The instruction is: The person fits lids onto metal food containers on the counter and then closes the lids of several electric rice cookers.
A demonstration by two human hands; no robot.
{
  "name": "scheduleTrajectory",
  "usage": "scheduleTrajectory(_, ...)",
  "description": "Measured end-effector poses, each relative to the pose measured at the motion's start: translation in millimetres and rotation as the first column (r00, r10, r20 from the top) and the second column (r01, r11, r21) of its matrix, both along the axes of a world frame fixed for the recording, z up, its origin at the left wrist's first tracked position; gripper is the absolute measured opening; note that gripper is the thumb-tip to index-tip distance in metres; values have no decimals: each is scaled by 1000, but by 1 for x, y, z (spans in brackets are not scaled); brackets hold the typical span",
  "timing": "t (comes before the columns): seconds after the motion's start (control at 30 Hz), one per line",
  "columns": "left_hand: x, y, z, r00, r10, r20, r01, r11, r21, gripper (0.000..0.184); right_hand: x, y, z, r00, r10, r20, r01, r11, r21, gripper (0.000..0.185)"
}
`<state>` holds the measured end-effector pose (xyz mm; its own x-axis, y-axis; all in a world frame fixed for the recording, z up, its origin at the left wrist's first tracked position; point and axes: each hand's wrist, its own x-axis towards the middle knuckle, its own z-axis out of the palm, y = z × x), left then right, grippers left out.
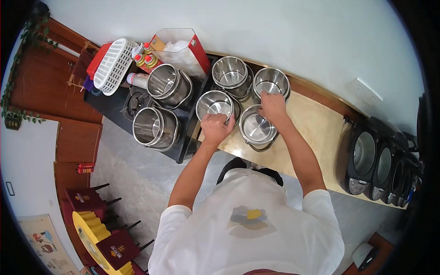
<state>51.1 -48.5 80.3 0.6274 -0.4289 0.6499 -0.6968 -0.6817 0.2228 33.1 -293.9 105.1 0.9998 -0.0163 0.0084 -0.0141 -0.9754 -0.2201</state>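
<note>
Several shiny steel pots with wire bail handles stand together at the left end of the pale tabletop. My left hand (217,128) is closed over the near rim of the front left pot (213,100), thumb on its right side. At the front right pot (256,129), my right hand (273,109) is closed at the far rim, its fingers overlapping the back right pot (270,81); the exact grip is partly hidden. Behind my left hand stands the back left pot (229,71). The pots near my hands are open-topped, with no food visible in them.
On the black counter at left are two more steel pots (162,81) (147,126), a gas burner (136,103), a white basket (114,66), several gas canisters (147,59) and a clear-fronted red box (197,52). Open rice cookers (364,153) line the table's right end.
</note>
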Motion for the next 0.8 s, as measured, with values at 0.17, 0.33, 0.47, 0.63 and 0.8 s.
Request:
scheduleTrajectory(0.17, 3, 0, 0, 999, -16, -36, 16, 1000, -14, 39, -1, 2, 6, 1000, -8, -30, 8, 1000, -3, 45)
scheduleTrajectory(0.33, 2, 4, -3, 996, -37, -78, 35, 999, -32, 39, -1, 7, 12, 998, -27, -62, 25, 999, -35, 46)
scheduleTrajectory(0.47, 4, 6, -7, 996, -32, -80, 29, 999, -42, 38, -4, 4, 1, 999, -21, -24, 19, 998, -53, 52)
scheduleTrajectory(0.63, 5, 6, -10, 996, -63, -58, 60, 997, -49, 36, -8, 7, 5, 999, -29, -17, 28, 998, -60, 50)
scheduleTrajectory(0.8, 6, 8, -9, 995, -84, -45, 82, 996, -39, 35, -8, 9, 8, 999, -43, -32, 41, 997, -66, 48)
